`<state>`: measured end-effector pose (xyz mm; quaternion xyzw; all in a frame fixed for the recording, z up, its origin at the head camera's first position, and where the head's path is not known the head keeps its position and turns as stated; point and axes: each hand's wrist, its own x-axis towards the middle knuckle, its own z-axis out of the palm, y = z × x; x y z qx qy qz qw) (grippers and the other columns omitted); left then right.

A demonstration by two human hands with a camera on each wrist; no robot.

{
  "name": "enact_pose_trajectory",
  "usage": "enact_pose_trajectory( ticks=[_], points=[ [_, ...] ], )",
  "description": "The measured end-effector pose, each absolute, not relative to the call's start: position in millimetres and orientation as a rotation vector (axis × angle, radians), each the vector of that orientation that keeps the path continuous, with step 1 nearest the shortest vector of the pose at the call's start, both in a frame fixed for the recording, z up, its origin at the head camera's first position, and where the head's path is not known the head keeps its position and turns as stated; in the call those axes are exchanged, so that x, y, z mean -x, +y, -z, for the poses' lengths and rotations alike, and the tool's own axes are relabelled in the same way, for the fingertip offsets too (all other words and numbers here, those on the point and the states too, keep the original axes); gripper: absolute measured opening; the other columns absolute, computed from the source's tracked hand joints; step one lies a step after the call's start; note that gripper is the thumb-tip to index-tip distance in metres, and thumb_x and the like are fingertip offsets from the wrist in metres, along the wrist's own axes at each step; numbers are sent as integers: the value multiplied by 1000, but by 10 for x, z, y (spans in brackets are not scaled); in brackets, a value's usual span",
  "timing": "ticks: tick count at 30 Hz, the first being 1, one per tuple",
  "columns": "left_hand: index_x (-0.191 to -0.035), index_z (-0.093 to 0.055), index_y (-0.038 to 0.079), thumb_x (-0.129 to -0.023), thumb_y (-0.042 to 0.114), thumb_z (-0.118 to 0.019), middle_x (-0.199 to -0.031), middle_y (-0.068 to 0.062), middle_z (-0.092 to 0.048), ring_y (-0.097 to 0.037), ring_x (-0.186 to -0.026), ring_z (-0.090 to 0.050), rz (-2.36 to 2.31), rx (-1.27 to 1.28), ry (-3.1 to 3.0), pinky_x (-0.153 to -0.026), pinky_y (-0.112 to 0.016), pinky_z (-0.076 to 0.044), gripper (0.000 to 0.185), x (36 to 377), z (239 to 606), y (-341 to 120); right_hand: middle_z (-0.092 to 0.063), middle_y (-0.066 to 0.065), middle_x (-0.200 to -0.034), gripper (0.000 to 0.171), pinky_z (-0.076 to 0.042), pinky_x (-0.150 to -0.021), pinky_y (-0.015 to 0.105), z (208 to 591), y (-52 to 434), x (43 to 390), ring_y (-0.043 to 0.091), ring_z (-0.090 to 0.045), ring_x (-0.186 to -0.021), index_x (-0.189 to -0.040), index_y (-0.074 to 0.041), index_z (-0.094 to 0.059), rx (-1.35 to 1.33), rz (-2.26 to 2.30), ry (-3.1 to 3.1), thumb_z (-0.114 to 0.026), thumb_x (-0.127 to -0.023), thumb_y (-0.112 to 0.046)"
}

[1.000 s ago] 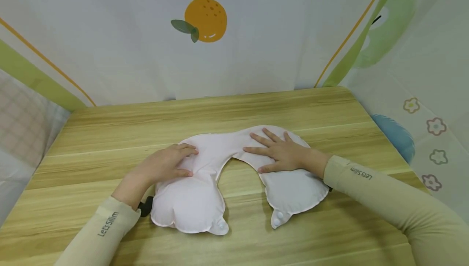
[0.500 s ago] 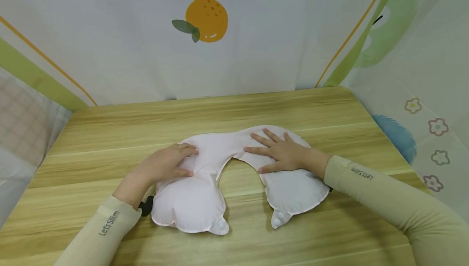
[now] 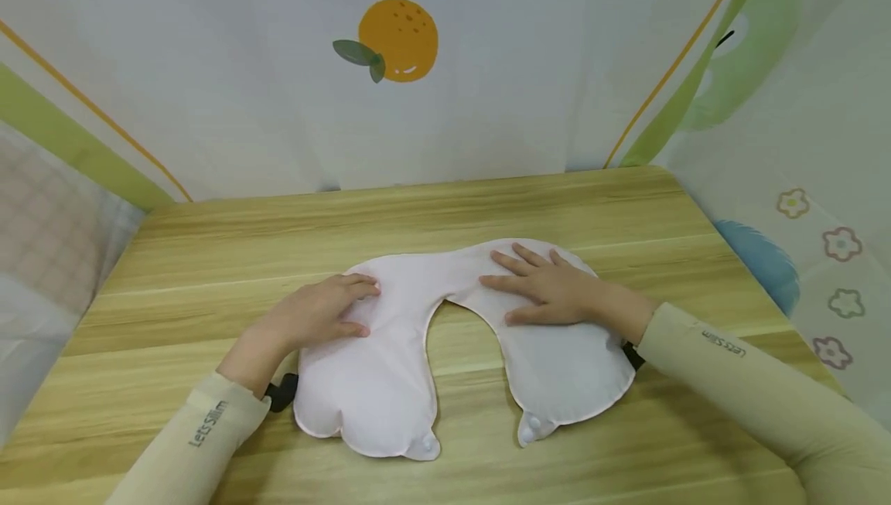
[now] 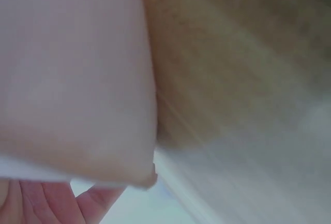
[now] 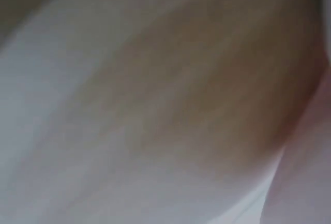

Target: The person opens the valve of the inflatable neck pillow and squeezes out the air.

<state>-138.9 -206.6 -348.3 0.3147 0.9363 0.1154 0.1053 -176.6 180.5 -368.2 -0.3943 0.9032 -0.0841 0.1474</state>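
Pillow (image 3: 390, 389), pale pink and U-shaped, lies flat at centre frame; left hand (image 3: 316, 315) and right hand (image 3: 550, 288) press it, fingers straight and slightly apart, on the wooden table (image 3: 209, 257).

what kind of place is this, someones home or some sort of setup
Likely a staged tabletop recording spot, not a lived-in room: a wooden table is walled on three sides by a printed curtain with an orange, and both hands press a pale pink neck pillow.
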Motion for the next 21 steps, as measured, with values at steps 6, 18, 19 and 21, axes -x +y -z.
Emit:
enact_pose_trajectory(
  ticks=[6, 18, 19, 21],
  points=[
    [-134, -58, 2, -91, 25, -72, -141, -18, -56, -39, -132, -51, -393, -943, 2774, -109, -55, -43, 51, 1385, 3467, -2071, -17, 4, -168, 64, -19, -109, 80, 3595, 2018, 1674, 42, -11, -153, -155, -38, -30, 1186, 331, 2687, -52, -98, -56],
    [-136, -57, 3, -86, 30, -77, -142, -16, -55, -35, -133, -51, -506, -1008, 2776, -111, -53, -42, 60, 1364, 3461, -2036, -26, 7, -165, 81, -24, -113, 71, 3566, 2351, 1276, 49, -18, -149, -154, -34, -34, 1182, 441, 2708, -66, -86, -61],
    [-136, -56, 3, -86, 30, -78, -142, -16, -55, -35, -133, -51, -506, -1013, 2771, -110, -52, -42, 61, 1365, 3465, -2036, -26, 7, -165, 82, -25, -112, 72, 3578, 2354, 1254, 49, -19, -149, -154, -34, -35, 1179, 440, 2704, -66, -85, -63],
    [-136, -56, 3, -85, 30, -79, -143, -15, -55, -34, -132, -51, -495, -1008, 2760, -110, -52, -43, 62, 1366, 3466, -2036, -27, 7, -164, 83, -28, -110, 73, 3611, 2347, 1222, 49, -20, -149, -154, -35, -35, 1182, 433, 2699, -65, -83, -67]
  ],
)
